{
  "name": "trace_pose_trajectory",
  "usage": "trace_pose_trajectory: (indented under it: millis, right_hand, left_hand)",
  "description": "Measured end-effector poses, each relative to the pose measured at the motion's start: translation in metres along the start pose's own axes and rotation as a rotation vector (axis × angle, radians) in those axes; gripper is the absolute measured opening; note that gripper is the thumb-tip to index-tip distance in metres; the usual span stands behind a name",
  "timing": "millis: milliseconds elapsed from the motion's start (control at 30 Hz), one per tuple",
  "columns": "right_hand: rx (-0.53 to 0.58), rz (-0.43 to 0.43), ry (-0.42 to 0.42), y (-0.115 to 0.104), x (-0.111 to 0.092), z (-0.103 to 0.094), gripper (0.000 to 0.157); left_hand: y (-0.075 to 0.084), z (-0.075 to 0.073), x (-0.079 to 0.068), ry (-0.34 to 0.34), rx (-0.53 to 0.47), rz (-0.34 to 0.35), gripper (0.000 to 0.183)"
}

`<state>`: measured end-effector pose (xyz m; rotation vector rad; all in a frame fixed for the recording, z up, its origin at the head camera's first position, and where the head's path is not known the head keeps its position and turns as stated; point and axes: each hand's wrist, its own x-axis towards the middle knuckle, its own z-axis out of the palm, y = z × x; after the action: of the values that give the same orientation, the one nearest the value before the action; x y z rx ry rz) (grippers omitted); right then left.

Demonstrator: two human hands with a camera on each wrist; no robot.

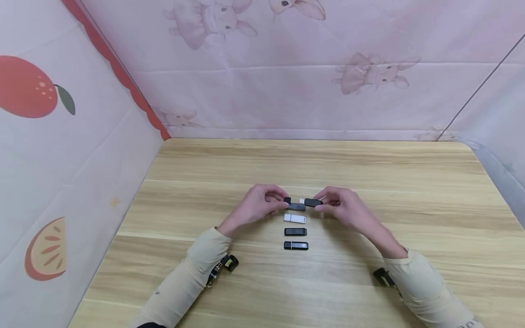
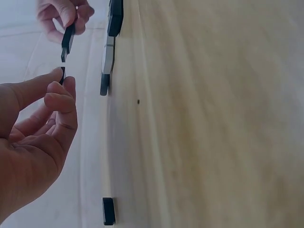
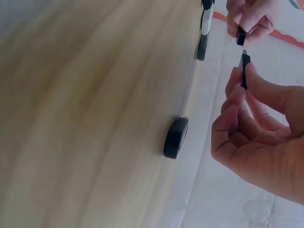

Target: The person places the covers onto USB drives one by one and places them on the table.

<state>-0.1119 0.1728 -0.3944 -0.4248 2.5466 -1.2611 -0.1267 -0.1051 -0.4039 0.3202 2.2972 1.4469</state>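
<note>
My left hand (image 1: 262, 200) pinches a small black cap (image 1: 287, 200) between thumb and fingertips. Opposite it, my right hand (image 1: 342, 206) pinches a black USB stick (image 1: 313, 202) whose bare metal plug (image 1: 302, 201) points left at the cap. A narrow gap separates cap and plug, as the left wrist view also shows with the cap (image 2: 62, 75) below the stick (image 2: 68, 39). In the right wrist view the stick (image 3: 245, 71) sits between thumb and fingers. Just below both hands lies a dark grey USB stick (image 1: 297, 207), partly covered by the left fingertips.
Nearer the body, a white USB stick (image 1: 294, 218), a black one (image 1: 295, 232) and a black one with a pale band (image 1: 296, 245) continue the row. All lie flat on the wooden table (image 1: 213, 164). Printed cloth walls (image 1: 287, 100) border its back and left.
</note>
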Motion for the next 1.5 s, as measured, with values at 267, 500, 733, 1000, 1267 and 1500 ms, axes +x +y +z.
trace_pose_trajectory:
  millis: [267,500,733,1000,1267,1500]
  right_hand:
    - [0.028,-0.007,-0.024,-0.002,0.002,0.004,0.021]
    - [0.055,-0.014,-0.042,-0.002,0.004,0.007,0.021]
    - [0.049,-0.018,-0.049,-0.004,0.004,0.009,0.020]
    - [0.055,-0.033,-0.057,-0.005,0.004,0.011,0.019]
    - [0.059,-0.037,-0.061,-0.009,0.005,0.011,0.018]
    - [0.062,-0.040,-0.072,-0.011,0.006,0.009,0.017]
  left_hand:
    - [0.003,0.004,0.001,-0.009,0.019,0.013,0.021]
    - [0.005,0.006,0.001,-0.025,0.027,0.018,0.022]
    - [0.007,0.007,0.000,-0.015,0.046,0.027,0.020]
    - [0.009,0.009,-0.001,-0.021,0.049,0.033,0.021]
    - [0.011,0.009,-0.002,-0.026,0.040,0.023,0.020]
    - [0.013,0.009,-0.002,-0.020,0.069,0.025,0.019]
